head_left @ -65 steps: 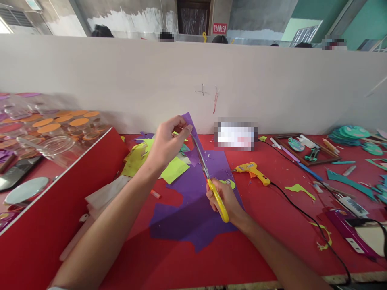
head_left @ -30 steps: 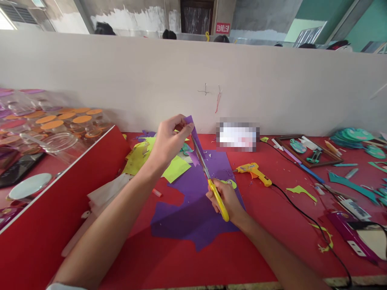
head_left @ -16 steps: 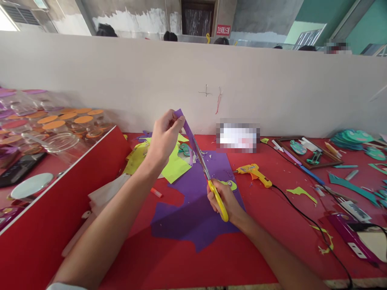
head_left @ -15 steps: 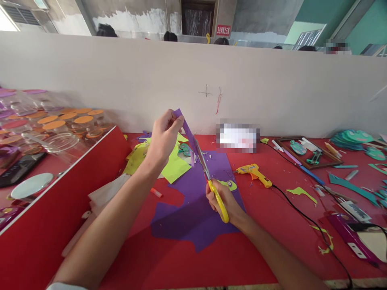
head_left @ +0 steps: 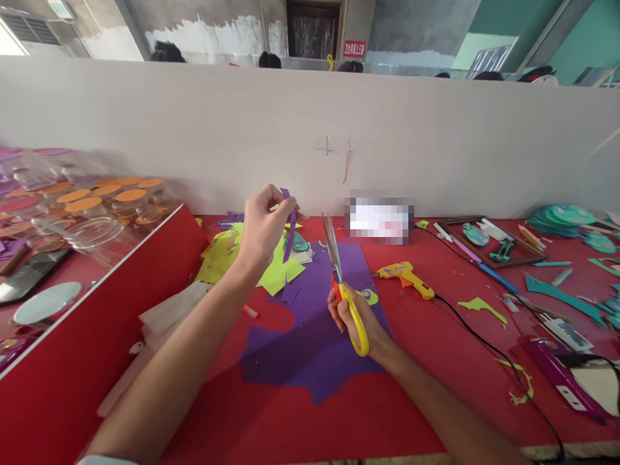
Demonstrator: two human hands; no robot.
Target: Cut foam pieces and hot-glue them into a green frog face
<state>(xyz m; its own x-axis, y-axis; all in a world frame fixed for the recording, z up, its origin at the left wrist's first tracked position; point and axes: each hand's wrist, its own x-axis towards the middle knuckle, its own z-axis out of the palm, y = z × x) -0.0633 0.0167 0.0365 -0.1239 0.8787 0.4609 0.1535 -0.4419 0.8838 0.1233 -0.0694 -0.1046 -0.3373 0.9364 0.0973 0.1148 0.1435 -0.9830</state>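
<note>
My left hand [head_left: 261,223] is raised over the red table [head_left: 426,361], pinching the top of a thin purple strip [head_left: 290,229] that hangs down from the fingers. My right hand [head_left: 353,320] grips yellow-handled scissors [head_left: 339,278], blades pointing up and away, slightly apart, clear of the strip. Below both hands a large purple sheet [head_left: 314,336] lies flat. Yellow-green paper pieces [head_left: 276,271] lie under the left hand.
A yellow glue gun [head_left: 404,276] with a black cord [head_left: 489,342] lies right of the sheet. Teal cut-outs [head_left: 562,216] and a wooden frame [head_left: 489,242] sit far right. Clear jars with orange lids [head_left: 111,200] stand left behind a red divider [head_left: 97,310]. A white partition [head_left: 310,129] closes the back.
The narrow purple strip has come free of the larger piece and now dangles from my left hand. The scissors have swung upright and drawn back to the right, away from the strip.
</note>
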